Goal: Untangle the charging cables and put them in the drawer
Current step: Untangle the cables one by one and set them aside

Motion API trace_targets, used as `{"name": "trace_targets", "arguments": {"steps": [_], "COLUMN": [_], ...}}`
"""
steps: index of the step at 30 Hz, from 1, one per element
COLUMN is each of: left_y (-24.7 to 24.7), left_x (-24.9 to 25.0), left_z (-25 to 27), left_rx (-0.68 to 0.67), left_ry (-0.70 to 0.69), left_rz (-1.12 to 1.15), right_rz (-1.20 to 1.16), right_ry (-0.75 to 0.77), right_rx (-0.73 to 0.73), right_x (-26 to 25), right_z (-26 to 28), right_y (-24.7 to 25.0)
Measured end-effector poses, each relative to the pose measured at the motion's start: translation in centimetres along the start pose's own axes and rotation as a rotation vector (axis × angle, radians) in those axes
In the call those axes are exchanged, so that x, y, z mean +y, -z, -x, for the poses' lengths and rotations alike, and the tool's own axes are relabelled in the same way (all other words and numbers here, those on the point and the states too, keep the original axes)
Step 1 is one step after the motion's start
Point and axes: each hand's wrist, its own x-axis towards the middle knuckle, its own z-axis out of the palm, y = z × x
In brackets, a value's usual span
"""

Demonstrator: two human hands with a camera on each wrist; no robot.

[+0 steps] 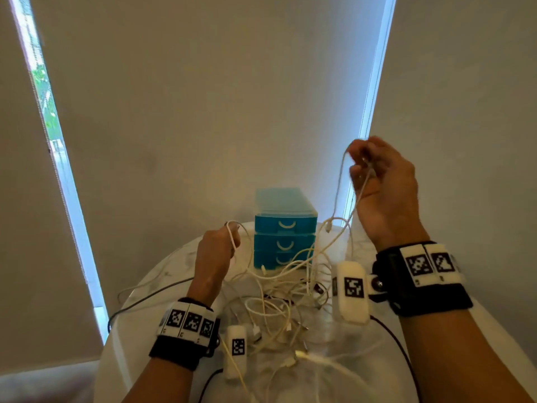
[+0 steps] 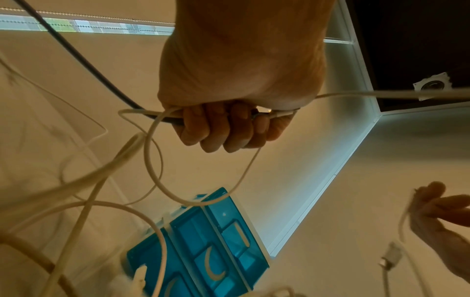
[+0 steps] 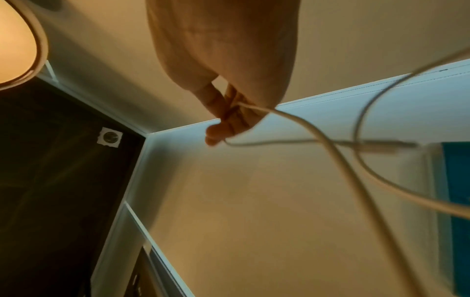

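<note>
A tangle of white charging cables (image 1: 279, 298) lies on the round white table (image 1: 162, 286) in front of a blue three-drawer box (image 1: 284, 228), whose drawers are all closed. My left hand (image 1: 220, 245) grips a white cable (image 2: 152, 160) and a dark cable (image 2: 84, 66) in its curled fingers (image 2: 223, 130), just left of the box. My right hand (image 1: 374, 173) is raised high to the right and pinches a thin white cable (image 3: 300, 124) that hangs down into the tangle. The drawer box (image 2: 203, 247) shows below the left hand in the left wrist view.
A dark grey cable (image 1: 139, 301) runs off the table's left edge. Window blinds (image 1: 203, 97) hang close behind the table. A loose white plug (image 2: 391, 257) dangles below my right hand in the left wrist view.
</note>
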Motion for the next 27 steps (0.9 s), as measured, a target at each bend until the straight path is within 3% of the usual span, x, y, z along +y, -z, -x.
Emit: {"name": "trace_targets", "arguments": {"steps": [4, 7, 11, 22, 27], "left_y": [-0.1, -0.9, -2.1, -4.0, -4.1], "left_x": [1.1, 2.7, 3.4, 2.6, 2.4], "left_z": [0.9, 2.3, 3.3, 3.5, 3.1], "left_rx": [-0.033, -0.155, -0.303, -0.263, -0.254], "left_ry": [-0.084, -0.216, -0.212, -0.176, -0.089], "left_rz": [0.079, 0.102, 0.069, 0.093, 0.187], "right_rz": [0.276, 0.38, 0.397, 0.393, 0.484], "right_ry": [-0.287, -0.326, -0.397, -0.474, -0.456], "right_rx": [-0.129, -0.205, -0.287, -0.317, -0.29], "right_x": [1.6, 2.7, 3.4, 4.4, 4.6], "right_z": [-0.5, -0.1, 0.7, 1.3, 0.8], "right_y": [-0.4, -0.6, -0.9, 0.1, 0.5]}}
